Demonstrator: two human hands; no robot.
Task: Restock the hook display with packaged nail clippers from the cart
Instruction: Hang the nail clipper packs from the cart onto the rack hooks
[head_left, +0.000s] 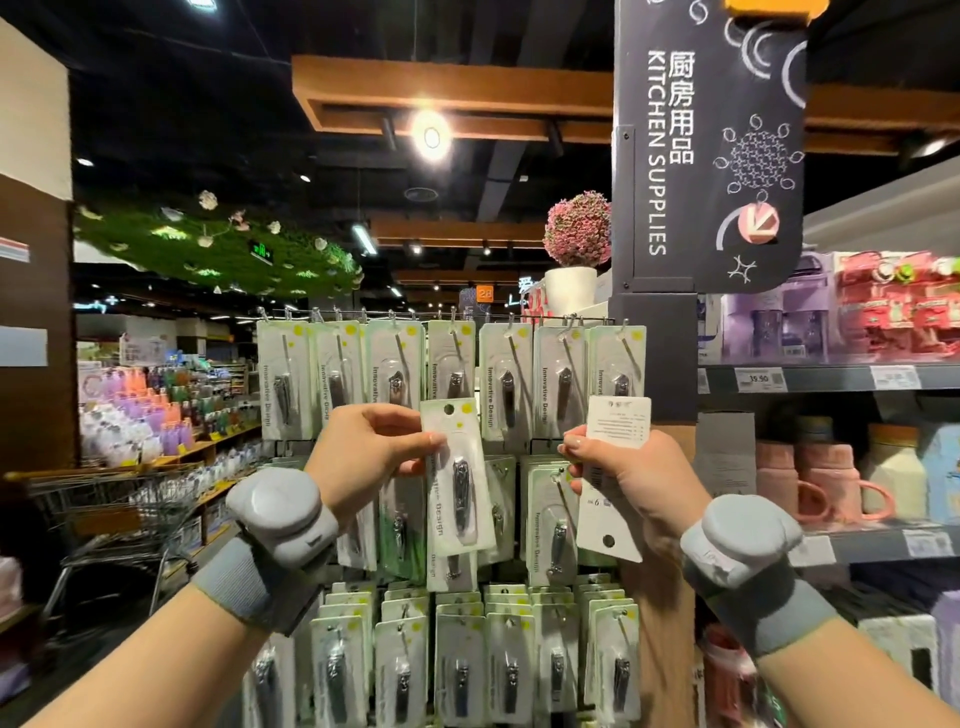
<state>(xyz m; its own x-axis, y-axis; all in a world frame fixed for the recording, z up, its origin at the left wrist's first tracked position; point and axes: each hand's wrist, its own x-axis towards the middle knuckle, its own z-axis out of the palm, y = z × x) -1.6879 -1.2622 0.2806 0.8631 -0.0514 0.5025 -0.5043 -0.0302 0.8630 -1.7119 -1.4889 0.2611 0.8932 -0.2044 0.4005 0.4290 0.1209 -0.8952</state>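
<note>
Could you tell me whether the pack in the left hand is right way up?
Yes: the nail clipper pack has its hang hole on top, front facing out.

A white-and-pale-green carded blister pack with a steel nail clipper (458, 477) stood nearly upright, face out, pinched at its upper left edge by the left hand (371, 452). A second white card pack (613, 475) sat in the right hand (631, 475), back out, hang hole downward. Behind both hands hung the hook display of matching packs (452, 379).
</note>
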